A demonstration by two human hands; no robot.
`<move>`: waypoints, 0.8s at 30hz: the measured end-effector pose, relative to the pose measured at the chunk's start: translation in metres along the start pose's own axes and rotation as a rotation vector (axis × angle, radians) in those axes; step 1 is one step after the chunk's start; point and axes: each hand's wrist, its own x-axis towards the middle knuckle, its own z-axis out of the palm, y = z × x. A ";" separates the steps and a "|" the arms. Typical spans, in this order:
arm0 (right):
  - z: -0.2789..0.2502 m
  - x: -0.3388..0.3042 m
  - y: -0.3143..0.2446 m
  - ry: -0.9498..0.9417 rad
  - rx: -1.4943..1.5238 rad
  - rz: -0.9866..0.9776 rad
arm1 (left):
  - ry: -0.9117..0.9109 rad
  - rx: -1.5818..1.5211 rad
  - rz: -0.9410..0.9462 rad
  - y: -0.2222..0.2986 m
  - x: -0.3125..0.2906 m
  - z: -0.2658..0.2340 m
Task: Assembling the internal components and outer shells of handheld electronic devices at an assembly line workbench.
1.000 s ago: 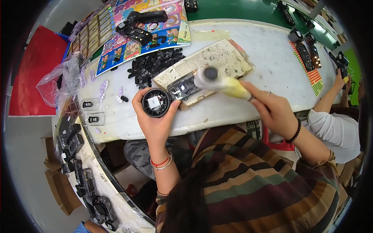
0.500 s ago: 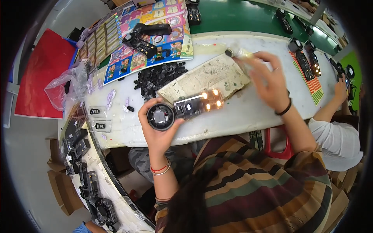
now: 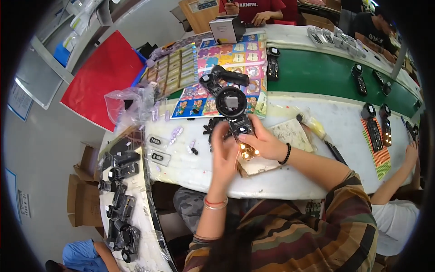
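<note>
My right hand [image 3: 267, 141] grips a black handheld device [image 3: 241, 121] by its body, thumb on top. The device has a round ring head with a pale square in its middle, and several orange lamps glow at its lower end. Beside its body is my left hand [image 3: 223, 156], smeared by motion; whether it touches the device I cannot tell. Under the hands lies a worn whitish block [image 3: 290, 136]. A tool with a yellowish clear body [image 3: 315, 126] rests by the block's right edge. Small black parts [image 3: 210, 129] are partly hidden behind my left hand.
Similar devices stand at the right on an orange sheet [image 3: 381, 168], at the left on a side ledge [image 3: 122, 204], and on a colourful printed sheet [image 3: 253, 97]. A green belt [image 3: 312, 68] runs behind. Co-workers sit across and at the right. Clear plastic [image 3: 124, 102] lies left.
My right hand has left the yellowish tool and now grips the device's body. My left hand has come off the ring head, which now points away. The view has shifted, showing more of the far side.
</note>
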 end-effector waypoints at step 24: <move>-0.010 0.004 0.012 -0.033 0.124 -0.096 | -0.238 -0.065 -0.219 -0.026 -0.013 0.001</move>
